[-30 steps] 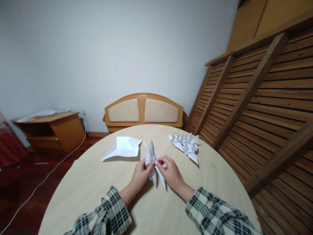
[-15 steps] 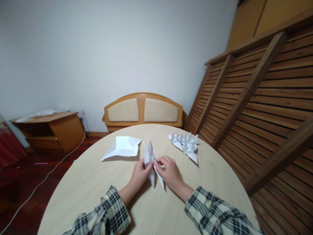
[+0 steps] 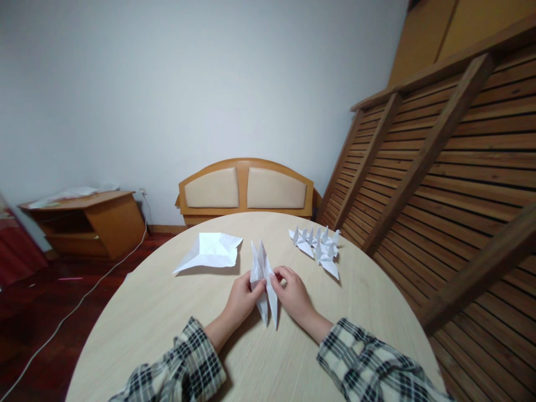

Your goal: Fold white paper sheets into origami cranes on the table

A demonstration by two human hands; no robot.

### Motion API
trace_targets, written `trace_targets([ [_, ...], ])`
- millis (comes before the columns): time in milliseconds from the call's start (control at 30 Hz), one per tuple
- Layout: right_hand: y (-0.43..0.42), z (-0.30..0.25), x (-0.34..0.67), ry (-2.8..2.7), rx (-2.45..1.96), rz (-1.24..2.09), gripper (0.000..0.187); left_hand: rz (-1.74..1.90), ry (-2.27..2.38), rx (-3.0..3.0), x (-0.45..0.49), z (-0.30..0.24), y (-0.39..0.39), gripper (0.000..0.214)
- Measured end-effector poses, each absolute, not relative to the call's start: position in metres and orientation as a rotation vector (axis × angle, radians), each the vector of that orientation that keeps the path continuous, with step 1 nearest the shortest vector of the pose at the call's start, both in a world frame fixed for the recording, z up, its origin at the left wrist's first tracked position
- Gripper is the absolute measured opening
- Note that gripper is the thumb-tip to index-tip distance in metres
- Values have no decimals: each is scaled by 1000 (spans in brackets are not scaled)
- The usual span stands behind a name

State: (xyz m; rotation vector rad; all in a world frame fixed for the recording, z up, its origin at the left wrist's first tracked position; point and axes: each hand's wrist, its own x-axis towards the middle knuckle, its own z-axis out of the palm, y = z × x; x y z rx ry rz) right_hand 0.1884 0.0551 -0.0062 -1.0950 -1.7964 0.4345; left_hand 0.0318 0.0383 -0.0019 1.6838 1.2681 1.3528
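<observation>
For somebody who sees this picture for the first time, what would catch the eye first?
Probably the folded white paper in the middle, held between the left hand and the right hand. Next may come the group of small folded papers toward the far right of the table, then the large slatted wooden panel on the right side.

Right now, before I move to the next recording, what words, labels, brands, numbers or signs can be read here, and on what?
None: no readable text anywhere.
No marks show on the pointed folded paper, open sheet or folded paper pieces.
The white items on the cabinet are too small and blurred to tell.
</observation>
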Motion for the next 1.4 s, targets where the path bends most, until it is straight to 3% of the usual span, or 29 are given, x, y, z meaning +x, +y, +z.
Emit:
trace_targets([
  [233,62,-11,187,-1651,-993,655,24,1414,1281,1631,30,-4,43,28],
  [400,56,-7,186,-1686,-954,677,25,1591,1304,1541,28,-4,46,60],
  [667,50,0,184,-1742,-929,612,22,1464,1336,1760,27,1,41,25],
  [1100,51,-3,186,-1752,-960,559,22,1462,1322,1801,24,-6,45,31],
  [1400,58,-8,188,-1652,-963,649,26,1533,1129,1333,25,-1,50,33],
])
